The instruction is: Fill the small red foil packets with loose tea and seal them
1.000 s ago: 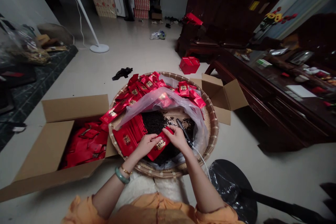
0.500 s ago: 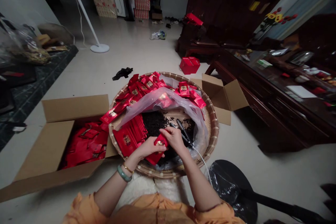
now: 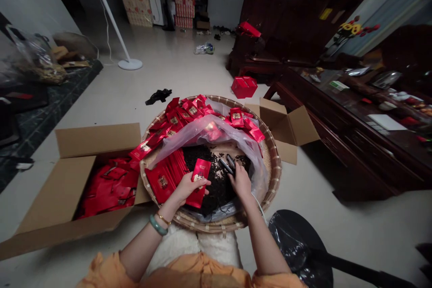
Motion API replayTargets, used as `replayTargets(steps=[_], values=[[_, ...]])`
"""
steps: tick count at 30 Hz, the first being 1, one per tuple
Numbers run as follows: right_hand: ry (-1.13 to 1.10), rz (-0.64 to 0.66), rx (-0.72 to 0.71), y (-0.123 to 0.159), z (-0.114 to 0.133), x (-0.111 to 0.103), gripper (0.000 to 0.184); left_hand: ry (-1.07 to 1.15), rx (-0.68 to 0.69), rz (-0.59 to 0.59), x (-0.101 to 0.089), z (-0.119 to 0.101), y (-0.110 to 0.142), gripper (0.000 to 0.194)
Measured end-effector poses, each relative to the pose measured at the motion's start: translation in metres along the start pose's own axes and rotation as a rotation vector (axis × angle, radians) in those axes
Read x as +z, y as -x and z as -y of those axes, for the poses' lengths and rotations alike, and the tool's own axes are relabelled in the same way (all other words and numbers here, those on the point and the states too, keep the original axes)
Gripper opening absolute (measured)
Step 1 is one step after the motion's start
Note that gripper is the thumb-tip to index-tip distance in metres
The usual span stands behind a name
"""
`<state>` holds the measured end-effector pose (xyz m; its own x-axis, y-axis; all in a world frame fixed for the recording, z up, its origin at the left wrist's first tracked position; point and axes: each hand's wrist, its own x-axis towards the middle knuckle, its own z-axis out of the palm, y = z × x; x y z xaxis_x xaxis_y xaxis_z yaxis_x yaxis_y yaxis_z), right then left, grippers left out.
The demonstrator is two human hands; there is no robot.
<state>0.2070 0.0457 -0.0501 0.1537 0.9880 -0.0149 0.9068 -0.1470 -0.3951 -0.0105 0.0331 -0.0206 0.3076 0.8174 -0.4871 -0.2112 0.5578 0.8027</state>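
Seated on the floor, a worker bent over a wide woven bamboo basket [image 3: 274, 175] heaped with loose black tea [image 3: 216, 193], a red foil sachet [image 3: 201, 172] raised in the left hand [image 3: 191, 189]. The work in hand appeared to be packing tea into sachets and closing them, with this sachet seemingly at the closing stage (though whether it was filled could not be told from the picture). The left hand's grip was narrow, thumb and fingers pinching the sachet's lower half, its top standing clear above the hand and over the middle of the basket. The right hand [image 3: 240, 183] closed in a narrow grip on a corded black tool [image 3: 226, 166], likely a hand sealer, its tips angled up and away from the sachet, not touching it. The moment seemed to call for bringing the sachet's open edge between the tool's tips. A stack of finished-looking sachets [image 3: 162, 182] lay just left of the tea, beside a clear plastic liner [image 3: 202, 132]. More red sachets [image 3: 104, 189] filled an open cardboard carton [image 3: 97, 137] at the left.
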Motion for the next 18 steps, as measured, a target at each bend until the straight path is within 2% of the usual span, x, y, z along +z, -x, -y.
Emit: replayTargets(steps=[3,7,9,11,18], values=[[-0.283,0.028,-0.044,-0.006,0.004,-0.015,0.051,-0.025,0.032,-0.002,0.0,-0.002,0.001,0.049],[-0.536,0.262,-0.186,-0.009,0.024,-0.043,0.046,-0.082,0.047,0.003,0.005,-0.005,0.002,0.052],[-0.546,0.357,-0.258,-0.01,0.036,-0.052,0.044,-0.117,0.039,0.01,0.009,-0.005,0.002,0.052],[-0.52,0.4,-0.303,-0.011,0.045,-0.056,0.042,-0.148,0.039,0.015,0.011,-0.005,0.003,0.051],[-0.451,0.409,-0.363,-0.016,0.051,-0.052,0.031,-0.168,0.078,0.041,0.01,0.0,0.003,0.052]])
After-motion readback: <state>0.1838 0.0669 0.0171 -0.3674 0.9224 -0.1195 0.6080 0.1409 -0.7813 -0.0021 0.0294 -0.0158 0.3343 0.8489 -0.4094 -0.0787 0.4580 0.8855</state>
